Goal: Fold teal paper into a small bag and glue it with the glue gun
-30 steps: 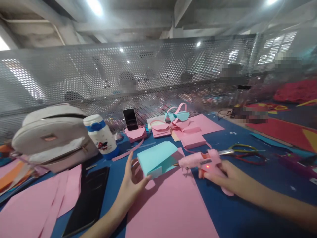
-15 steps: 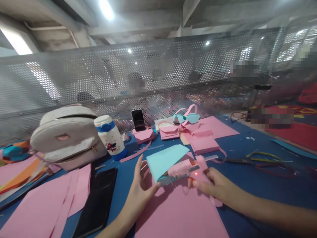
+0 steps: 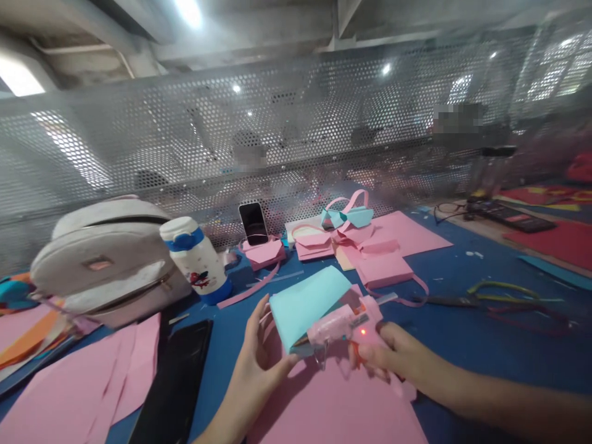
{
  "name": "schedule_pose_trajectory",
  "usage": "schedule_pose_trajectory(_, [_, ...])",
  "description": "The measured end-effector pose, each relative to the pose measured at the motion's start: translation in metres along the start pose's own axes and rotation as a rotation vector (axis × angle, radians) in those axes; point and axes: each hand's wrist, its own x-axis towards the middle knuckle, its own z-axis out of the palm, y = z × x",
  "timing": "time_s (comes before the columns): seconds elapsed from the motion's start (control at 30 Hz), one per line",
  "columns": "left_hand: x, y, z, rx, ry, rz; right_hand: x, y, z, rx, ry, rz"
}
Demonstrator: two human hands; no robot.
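Observation:
My left hand (image 3: pixel 261 357) grips a folded light-blue paper piece (image 3: pixel 309 302) by its left side, thumb at the lower edge and fingers behind. My right hand (image 3: pixel 398 351) is wrapped round the handle of a pink glue gun (image 3: pixel 337 327), whose red light glows. The gun's nozzle points left, at the lower front corner of the light-blue paper; whether it touches cannot be made out. A clear glue stick (image 3: pixel 388 298) juts from the gun's back. Below both hands lies a large pink paper sheet (image 3: pixel 333 407).
A grey backpack (image 3: pixel 111 259), a white-and-blue bottle (image 3: pixel 197 262) and a black phone-like slab (image 3: pixel 176 382) stand or lie left. Folded pink paper bags (image 3: pixel 382 268) and a propped phone (image 3: pixel 253 223) are behind. Scissors (image 3: pixel 462 301) lie right. A perforated metal screen (image 3: pixel 296 129) closes the back.
The glue gun has tilted and shifted slightly, with its nozzle now at the light-blue paper's lower corner. The whole view has moved a little. Both hands keep their holds.

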Motion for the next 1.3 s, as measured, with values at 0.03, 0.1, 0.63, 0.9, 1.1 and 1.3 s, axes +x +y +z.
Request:
schedule_pose_trajectory(0.03, [0.0000,0.0000,0.0006,-0.004,0.008,0.000,0.0003,0.0000,0.0003,0.005,-0.012,0.002])
schedule_pose_trajectory(0.1, [0.0000,-0.0001,0.0011,-0.016,0.005,-0.004,0.0008,0.0003,0.0009,0.014,-0.025,0.005])
schedule_pose_trajectory(0.63, [0.0003,-0.0057,-0.0033,-0.015,-0.054,0.002,0.0016,-0.0004,0.0042,0.049,-0.037,0.054])
schedule_pose_trajectory(0.9, [0.0003,-0.0024,0.0001,-0.004,-0.017,0.005,0.0013,0.0025,0.0026,0.013,-0.042,0.023])
schedule_pose_trajectory(1.1, [-0.0001,-0.0030,0.0001,-0.004,-0.003,0.019,0.0011,0.0008,0.0009,-0.004,-0.003,0.034])
schedule_pose_trajectory(1.3, [-0.0007,-0.0050,-0.0031,-0.003,-0.051,0.018,0.0014,0.0054,-0.0011,-0.014,0.010,0.032])
